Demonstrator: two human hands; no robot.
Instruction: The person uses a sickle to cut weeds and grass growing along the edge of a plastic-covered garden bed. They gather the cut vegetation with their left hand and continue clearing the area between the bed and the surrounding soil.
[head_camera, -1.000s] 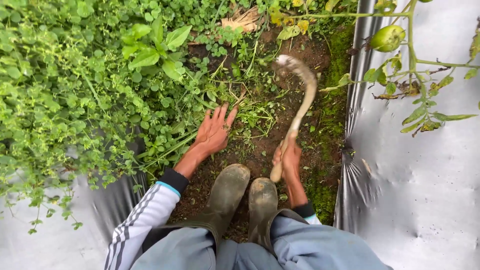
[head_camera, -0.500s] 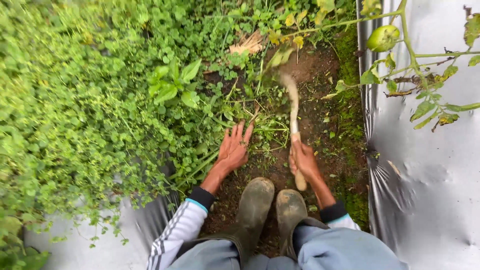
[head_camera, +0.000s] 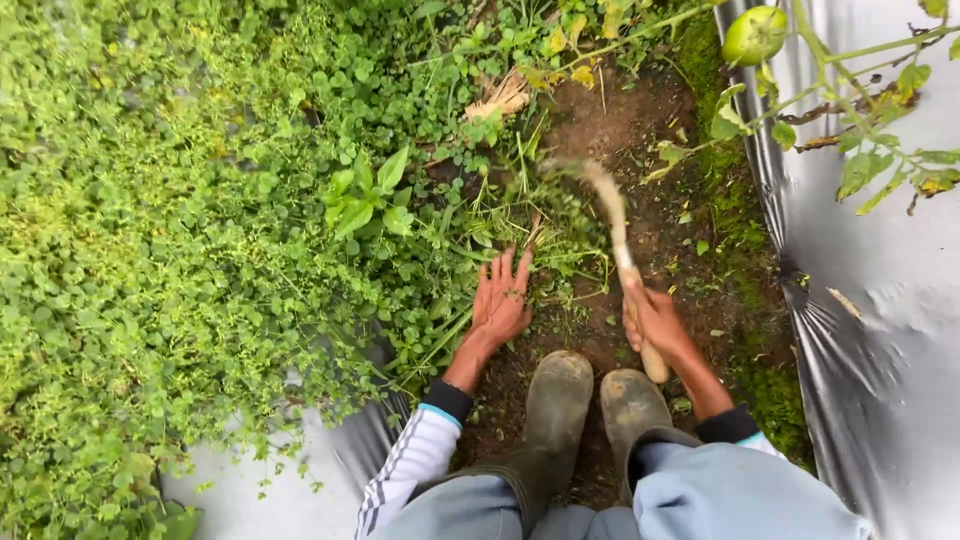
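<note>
The largest item in view was the bed of low green weeds (head_camera: 170, 230), which covered the left side and most of the top of the frame. A sheet of silver plastic mulch (head_camera: 880, 330) ran down the right side, and a second patch of it showed at the lower left under the weeds. Between them lay a strip of bare brown soil (head_camera: 620, 120), with loose cut grass (head_camera: 545, 225) scattered across its middle.

The person crouched at the bottom of the frame in grey trousers (head_camera: 720, 495). 2 muddy rubber boots (head_camera: 560, 400) stood side by side on the soil, toes pointing up the strip.

A tomato plant stem (head_camera: 860, 130) with drooping leaves reached in over the mulch at the upper right, carrying 1 green tomato (head_camera: 752, 34).

The right hand (head_camera: 655, 320) was clenched around the wooden handle of a sickle (head_camera: 625, 255). The tool ran up from the hand towards the cut grass; its blade end was blurred, so its shape could not be told.

The left hand (head_camera: 503, 300) was released, fingers spread flat, palm down on the soil at the edge of the weeds, just beside the cut grass and grasping nothing.
</note>
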